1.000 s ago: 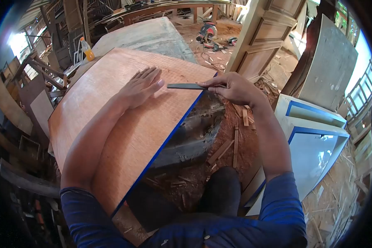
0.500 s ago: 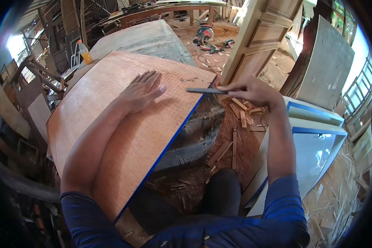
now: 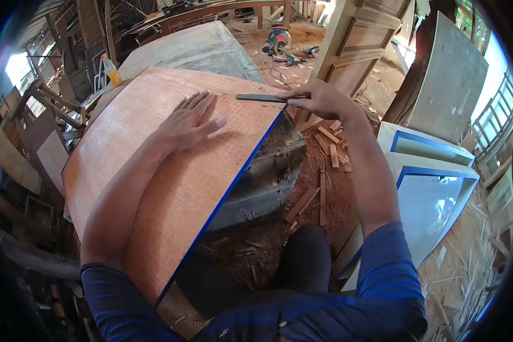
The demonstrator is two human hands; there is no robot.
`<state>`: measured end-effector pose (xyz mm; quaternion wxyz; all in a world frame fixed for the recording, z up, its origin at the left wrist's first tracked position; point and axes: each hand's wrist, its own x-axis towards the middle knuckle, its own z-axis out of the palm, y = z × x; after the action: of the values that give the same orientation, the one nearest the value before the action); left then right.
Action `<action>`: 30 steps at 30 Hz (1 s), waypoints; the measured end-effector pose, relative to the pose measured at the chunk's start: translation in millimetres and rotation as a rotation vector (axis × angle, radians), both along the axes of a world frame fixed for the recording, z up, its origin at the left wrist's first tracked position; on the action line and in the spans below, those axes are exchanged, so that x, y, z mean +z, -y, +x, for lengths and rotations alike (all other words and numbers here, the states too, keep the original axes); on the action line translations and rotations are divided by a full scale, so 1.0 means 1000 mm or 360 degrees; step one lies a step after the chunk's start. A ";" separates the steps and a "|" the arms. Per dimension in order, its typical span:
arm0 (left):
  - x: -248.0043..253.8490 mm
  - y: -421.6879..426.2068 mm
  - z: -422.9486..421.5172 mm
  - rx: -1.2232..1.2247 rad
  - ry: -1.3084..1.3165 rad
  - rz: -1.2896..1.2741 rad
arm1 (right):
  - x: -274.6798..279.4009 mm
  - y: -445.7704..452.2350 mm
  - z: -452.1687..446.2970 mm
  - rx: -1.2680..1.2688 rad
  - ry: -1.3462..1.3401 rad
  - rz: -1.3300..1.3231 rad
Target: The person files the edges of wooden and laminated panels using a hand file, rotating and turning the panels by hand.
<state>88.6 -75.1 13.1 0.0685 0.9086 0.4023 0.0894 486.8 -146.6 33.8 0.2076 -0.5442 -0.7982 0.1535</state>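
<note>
A large wood-grain panel [image 3: 171, 165] with a blue strip [image 3: 228, 196] along its near right edge lies across a dark, worn support [image 3: 256, 185]. My left hand [image 3: 189, 122] rests flat on the panel's face, fingers stretched out and thumb apart. At the far right corner, my right hand [image 3: 319, 98] grips one end of a flat grey file [image 3: 259, 98]. The file points left across the panel near its far edge; whether it touches the surface is hard to tell. Small dark curled scraps lie partly hidden around it.
Behind the panel is a grey board [image 3: 194, 51], with an orange drink bottle [image 3: 111, 71] at its left. A red circular saw [image 3: 278, 41] sits on the floor beyond. A panelled door [image 3: 362, 43] and a white blue-edged cabinet [image 3: 430, 199] stand right. Wood offcuts [image 3: 302, 205] litter the floor.
My right hand has moved the file up and to the left, from the blue edge over the panel's far corner. My left hand has barely moved.
</note>
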 end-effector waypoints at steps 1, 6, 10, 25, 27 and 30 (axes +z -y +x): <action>0.001 0.000 -0.001 0.0002 0.0010 -0.0011 | 0.002 -0.001 -0.003 0.0001 0.0002 -0.0005; 0.000 -0.002 -0.004 -0.0013 -0.0007 0.0005 | -0.010 0.010 0.026 0.0184 -0.0169 0.0091; -0.003 0.001 0.001 -0.0028 -0.0050 -0.0017 | -0.003 -0.007 0.014 0.0028 -0.0035 -0.0014; -0.002 -0.001 -0.003 -0.0041 -0.0020 0.0024 | -0.015 -0.012 0.043 0.0047 0.0043 0.0144; -0.003 0.003 -0.001 -0.0058 -0.0040 0.0014 | -0.020 -0.008 0.038 -0.0032 -0.0041 0.0050; -0.001 0.004 -0.004 -0.0053 -0.0032 0.0003 | -0.016 -0.026 0.022 0.0016 -0.0165 -0.0022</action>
<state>84.4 -79.6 12.4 0.0650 0.9160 0.3878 0.0796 509.0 -120.4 18.2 0.2441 -0.5331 -0.7880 0.1880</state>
